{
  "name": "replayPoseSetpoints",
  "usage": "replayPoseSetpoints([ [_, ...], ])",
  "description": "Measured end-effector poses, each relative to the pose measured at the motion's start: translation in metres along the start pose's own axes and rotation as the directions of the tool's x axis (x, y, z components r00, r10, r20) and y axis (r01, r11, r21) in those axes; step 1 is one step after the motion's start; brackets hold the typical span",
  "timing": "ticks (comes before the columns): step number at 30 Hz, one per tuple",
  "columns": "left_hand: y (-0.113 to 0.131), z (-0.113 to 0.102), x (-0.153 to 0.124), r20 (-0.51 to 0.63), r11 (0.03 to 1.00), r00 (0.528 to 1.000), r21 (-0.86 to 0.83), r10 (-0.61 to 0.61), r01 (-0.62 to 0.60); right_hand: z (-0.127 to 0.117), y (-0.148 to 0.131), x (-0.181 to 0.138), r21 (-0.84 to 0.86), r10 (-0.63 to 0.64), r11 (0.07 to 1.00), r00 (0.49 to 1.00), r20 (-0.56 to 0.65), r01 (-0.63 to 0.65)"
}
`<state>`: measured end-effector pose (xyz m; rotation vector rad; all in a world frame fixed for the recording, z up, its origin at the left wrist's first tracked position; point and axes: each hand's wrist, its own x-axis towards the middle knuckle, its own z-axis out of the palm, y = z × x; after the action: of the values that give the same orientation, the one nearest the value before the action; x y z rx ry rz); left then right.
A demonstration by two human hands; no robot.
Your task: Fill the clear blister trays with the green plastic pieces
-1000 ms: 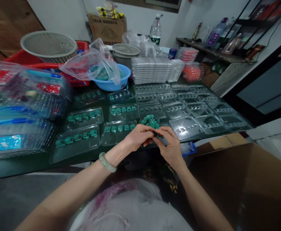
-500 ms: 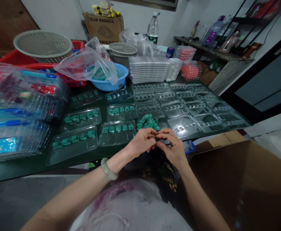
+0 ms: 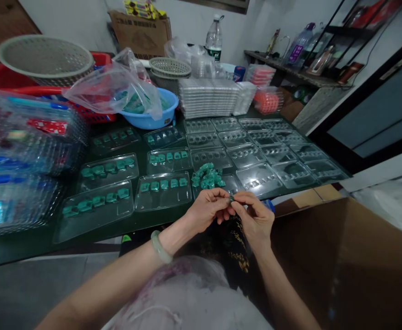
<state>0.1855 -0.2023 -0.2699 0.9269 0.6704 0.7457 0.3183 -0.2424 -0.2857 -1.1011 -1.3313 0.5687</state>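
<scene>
Green desk [image 3: 36, 246]: teal plastic heap [image 3: 208, 176] lies just beyond left hand [image 3: 209, 209], which pinches a piece [image 3: 231, 198] with right hand [image 3: 256, 219].

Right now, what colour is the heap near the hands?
The heap is teal green, clearest in the head view.

Brown carton [image 3: 141, 35] at the wall carries dark Chinese-style chars. in rows nr. its top and bottom edges, w/ printed yellow pkgs. [image 3: 142, 10] on top of it, all too small and blurred to read. Nearby, a clear plastic btl. [image 3: 214, 34] wears a green label [image 3: 214, 54] w/ pale marks, while at frame rt. a lg. btl. [image 3: 306, 38] shows pale chars. on a purple label [image 3: 295, 53], neither legible at this res. Frame lt., a red card [image 3: 47, 126] w/ white marks sits amid stacked clear packs [image 3: 42, 149], likewise unreadable; no brand or no. can be made out.
</scene>
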Motion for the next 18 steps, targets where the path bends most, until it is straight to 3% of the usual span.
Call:
replayPoseSetpoints([
  [4,-0.002,0.003,0.000,-0.034,0.998,0.998,0.032,-0.052,0.053,-0.009,0.001,-0.001,-0.041,0.009,0.999,0.993,0.116,-0.004],
  [7,0.002,0.000,-0.002,-0.012,0.988,0.998,0.138,-0.069,0.070,-0.019,0.007,0.002,-0.061,0.060,0.997,0.989,0.133,-0.053],
  [9,0.010,-0.006,-0.006,-0.041,0.973,0.999,0.229,-0.017,0.026,-0.025,0.015,0.008,-0.131,0.104,0.987,0.990,0.097,-0.091],
  [12,0.024,-0.019,-0.014,-0.170,0.930,0.979,0.364,0.113,-0.044,-0.029,0.027,0.019,-0.282,0.129,0.954,0.988,0.080,-0.101],
  [18,0.043,-0.039,-0.034,-0.310,0.854,0.927,0.520,0.213,-0.023,-0.015,0.037,0.032,-0.486,0.033,0.865,0.952,0.306,0.126],
])
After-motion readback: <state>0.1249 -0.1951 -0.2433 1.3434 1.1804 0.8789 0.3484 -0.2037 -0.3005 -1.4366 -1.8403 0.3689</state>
